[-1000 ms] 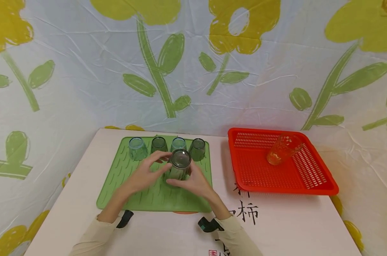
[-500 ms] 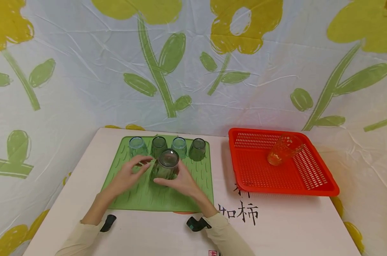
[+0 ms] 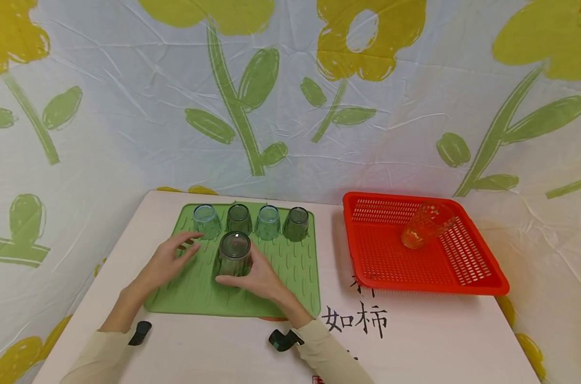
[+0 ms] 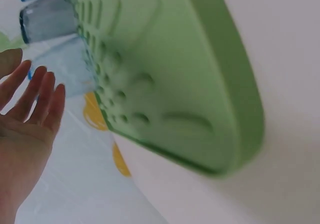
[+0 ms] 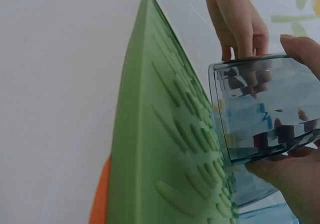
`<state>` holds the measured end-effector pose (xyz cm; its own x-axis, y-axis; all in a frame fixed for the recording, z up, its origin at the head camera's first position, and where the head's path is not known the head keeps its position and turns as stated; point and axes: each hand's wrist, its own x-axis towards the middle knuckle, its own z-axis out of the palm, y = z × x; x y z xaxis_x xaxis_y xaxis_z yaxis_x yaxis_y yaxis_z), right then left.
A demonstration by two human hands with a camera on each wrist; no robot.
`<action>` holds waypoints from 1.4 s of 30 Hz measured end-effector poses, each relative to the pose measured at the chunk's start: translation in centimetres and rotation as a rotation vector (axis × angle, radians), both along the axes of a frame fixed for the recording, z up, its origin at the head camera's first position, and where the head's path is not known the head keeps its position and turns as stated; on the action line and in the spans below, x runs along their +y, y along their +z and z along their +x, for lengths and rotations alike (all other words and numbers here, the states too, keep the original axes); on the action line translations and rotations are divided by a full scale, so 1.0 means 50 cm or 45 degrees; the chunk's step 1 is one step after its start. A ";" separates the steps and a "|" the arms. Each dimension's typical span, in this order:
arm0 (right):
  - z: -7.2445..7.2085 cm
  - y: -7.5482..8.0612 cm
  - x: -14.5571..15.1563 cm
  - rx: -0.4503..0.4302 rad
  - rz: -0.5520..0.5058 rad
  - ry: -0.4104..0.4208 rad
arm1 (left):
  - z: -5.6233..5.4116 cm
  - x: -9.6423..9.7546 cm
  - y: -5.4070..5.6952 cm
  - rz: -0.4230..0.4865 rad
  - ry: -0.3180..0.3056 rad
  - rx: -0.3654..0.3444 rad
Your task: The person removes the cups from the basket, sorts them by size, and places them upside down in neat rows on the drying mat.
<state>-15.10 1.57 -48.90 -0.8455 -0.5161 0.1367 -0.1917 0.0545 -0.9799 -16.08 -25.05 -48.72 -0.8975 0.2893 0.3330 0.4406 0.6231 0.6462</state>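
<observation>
My right hand (image 3: 259, 276) grips a smoky grey drinking glass (image 3: 235, 255), base up, over the middle of the green drying mat (image 3: 290, 290). In the right wrist view its rim is close to the mat; I cannot tell whether they touch. My left hand (image 3: 167, 260) hovers over the mat's left side, fingers loosely bent and holding nothing. Behind the hands, a row of upturned glasses lines the mat's far edge: a blue glass (image 3: 207, 223), a grey glass (image 3: 239, 220), a second blue glass (image 3: 268, 224) and a second grey glass (image 3: 296, 225).
To the right of the mat, a red plastic basket (image 3: 429, 286) holds a clear patterned glass (image 3: 423, 226) leaning inside it. The pale tabletop (image 3: 208, 352) carries black brush characters (image 3: 355, 319). A flower-printed cloth (image 3: 175, 144) hangs behind the table.
My right hand has carried the grey glass leftward and lower over the mat. My left hand has drawn away from the glass to the left. The row of glasses stays put.
</observation>
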 end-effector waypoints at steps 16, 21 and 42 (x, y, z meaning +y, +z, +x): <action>0.005 -0.035 -0.018 0.113 0.000 0.137 | -0.022 -0.079 -0.035 -0.076 0.075 0.110; 0.004 -0.037 -0.015 0.117 0.016 0.155 | -0.024 -0.094 -0.047 -0.091 0.115 0.075; 0.004 -0.024 0.024 0.072 0.186 0.179 | -0.042 -0.122 -0.087 -0.063 -0.052 0.062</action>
<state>-14.92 2.80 -50.11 -0.7568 -0.6464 0.0971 -0.2622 0.1641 -0.9510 -18.19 -31.16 -53.06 -0.8676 0.3423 0.3606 0.4965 0.6346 0.5922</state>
